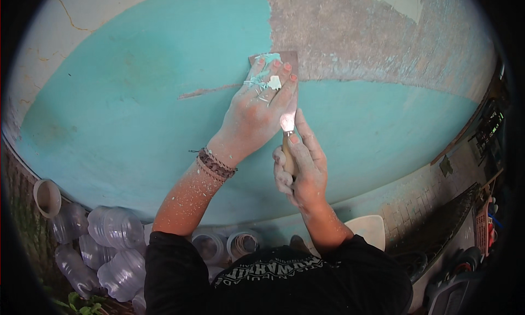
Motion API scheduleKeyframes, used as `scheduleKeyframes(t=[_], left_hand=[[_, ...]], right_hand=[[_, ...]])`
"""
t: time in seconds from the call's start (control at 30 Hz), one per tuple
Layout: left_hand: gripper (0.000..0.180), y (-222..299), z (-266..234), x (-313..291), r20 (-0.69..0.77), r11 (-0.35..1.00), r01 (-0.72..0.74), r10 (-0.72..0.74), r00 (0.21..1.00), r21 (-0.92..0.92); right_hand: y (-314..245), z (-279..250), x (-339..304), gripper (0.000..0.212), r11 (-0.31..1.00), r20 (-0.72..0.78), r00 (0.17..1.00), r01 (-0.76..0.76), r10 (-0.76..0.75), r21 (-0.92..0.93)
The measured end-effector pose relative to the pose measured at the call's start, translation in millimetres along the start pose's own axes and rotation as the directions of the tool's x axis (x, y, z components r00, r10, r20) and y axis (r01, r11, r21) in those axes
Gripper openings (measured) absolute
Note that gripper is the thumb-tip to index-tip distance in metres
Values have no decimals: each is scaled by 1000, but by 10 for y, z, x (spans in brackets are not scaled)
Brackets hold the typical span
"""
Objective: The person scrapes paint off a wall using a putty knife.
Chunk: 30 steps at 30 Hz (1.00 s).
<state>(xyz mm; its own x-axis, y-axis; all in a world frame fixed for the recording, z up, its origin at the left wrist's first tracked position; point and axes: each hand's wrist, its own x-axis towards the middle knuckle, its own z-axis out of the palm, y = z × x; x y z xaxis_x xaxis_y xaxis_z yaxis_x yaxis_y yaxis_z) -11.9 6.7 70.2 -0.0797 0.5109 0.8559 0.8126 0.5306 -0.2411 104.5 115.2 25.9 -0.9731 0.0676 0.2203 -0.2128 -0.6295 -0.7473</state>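
A putty knife (pixel 293 99) with a wide metal blade lies against a turquoise painted wall (pixel 164 47). My right hand (pixel 306 167) is wrapped round its handle. Spread over the blade, my left hand (pixel 257 107) lies with its fingers stretched out and its fingertips near the blade's far edge. Turquoise paint shavings (pixel 268 58) and a pale flake (pixel 274 82) cling to the fingers and blade. Just beyond the blade the paint is off, leaving a rough grey-brown patch (pixel 339 42). A narrow scraped streak (pixel 208 91) runs left from my left hand.
Large clear plastic bottles (pixel 115 227) are heaped at the lower left, beside an open round container (pixel 47 198). More round containers (pixel 243 244) stand by the wall's foot. At the right are a pale chair-like piece (pixel 367 230), a red plastic basket (pixel 482 227) and assorted clutter.
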Motion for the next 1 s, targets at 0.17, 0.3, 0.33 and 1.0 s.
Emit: scheduleKeyframes(t=[0.17,0.3,0.33,1.0], left_hand=[[52,24,-60,99,-49,997,-61,63,997,39],[45,-52,-65,181,-54,998,-47,50,997,41],[45,-90,-63,210,-91,991,-125,128,988,46],[40,-209,-198,427,-58,996,-77,79,995,35]], right_hand=[[-43,66,26,54,999,3,1000,10,-10,-52],[-77,65,65,53,998,11,999,48,-47,-50],[-90,65,81,53,993,77,990,117,-116,-4],[-187,296,210,54,983,5,989,149,-149,-105]])
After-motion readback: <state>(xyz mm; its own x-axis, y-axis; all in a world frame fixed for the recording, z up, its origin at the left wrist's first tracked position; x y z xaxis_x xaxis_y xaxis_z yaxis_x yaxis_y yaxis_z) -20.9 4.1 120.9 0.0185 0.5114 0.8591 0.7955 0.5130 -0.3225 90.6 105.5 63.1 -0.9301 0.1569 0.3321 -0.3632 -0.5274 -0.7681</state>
